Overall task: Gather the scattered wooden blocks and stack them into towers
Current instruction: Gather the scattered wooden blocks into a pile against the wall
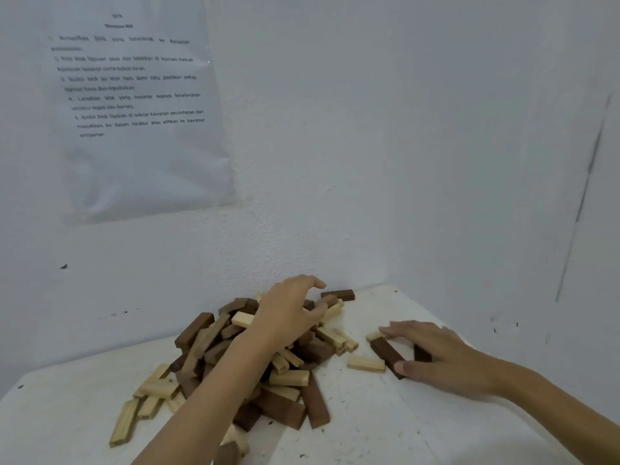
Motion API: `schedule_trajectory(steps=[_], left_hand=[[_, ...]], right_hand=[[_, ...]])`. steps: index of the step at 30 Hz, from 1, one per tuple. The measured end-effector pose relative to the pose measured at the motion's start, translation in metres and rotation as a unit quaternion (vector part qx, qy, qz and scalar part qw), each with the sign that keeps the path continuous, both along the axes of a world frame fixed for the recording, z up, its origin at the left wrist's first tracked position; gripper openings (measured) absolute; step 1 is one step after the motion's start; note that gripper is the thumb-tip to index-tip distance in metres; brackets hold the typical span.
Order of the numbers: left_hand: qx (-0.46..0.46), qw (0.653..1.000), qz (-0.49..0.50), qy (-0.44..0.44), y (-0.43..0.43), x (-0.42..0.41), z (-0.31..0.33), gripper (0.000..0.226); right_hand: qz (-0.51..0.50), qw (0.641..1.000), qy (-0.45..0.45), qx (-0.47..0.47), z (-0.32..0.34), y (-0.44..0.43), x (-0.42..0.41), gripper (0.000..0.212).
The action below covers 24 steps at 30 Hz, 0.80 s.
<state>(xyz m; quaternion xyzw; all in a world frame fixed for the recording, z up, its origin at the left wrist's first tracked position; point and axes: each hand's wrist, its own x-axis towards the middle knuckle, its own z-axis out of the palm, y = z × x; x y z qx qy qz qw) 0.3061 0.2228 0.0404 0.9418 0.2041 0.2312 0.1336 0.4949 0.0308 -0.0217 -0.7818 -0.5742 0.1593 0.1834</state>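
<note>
Centrally, heaped blocks [289, 377] beneath left hand [289, 311]

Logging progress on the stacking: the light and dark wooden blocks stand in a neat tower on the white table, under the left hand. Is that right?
Not quite. The head view shows the light and dark wooden blocks lying in a loose heap, not a tower, on the white table, under the left hand.

Your white table [385, 431], flecked with dark marks, carries a heap of light and dark wooden blocks [289, 377]. One light block [365, 363] lies loose to the heap's right, flat on the surface.
</note>
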Motion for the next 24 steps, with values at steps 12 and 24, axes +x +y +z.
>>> schedule_trajectory(steps=[12, 24], left_hand=[[0.003, 0.968, 0.008, 0.249, 0.04, 0.08, -0.019, 0.05], [-0.086, 0.982, -0.015, 0.165, 0.049, 0.096, -0.031, 0.067]], right_hand=[[-0.033, 0.984, -0.012, 0.174, -0.025, 0.047, 0.015, 0.037], [-0.049, 0.976, 0.025, 0.211, -0.026, 0.068, 0.028, 0.028]])
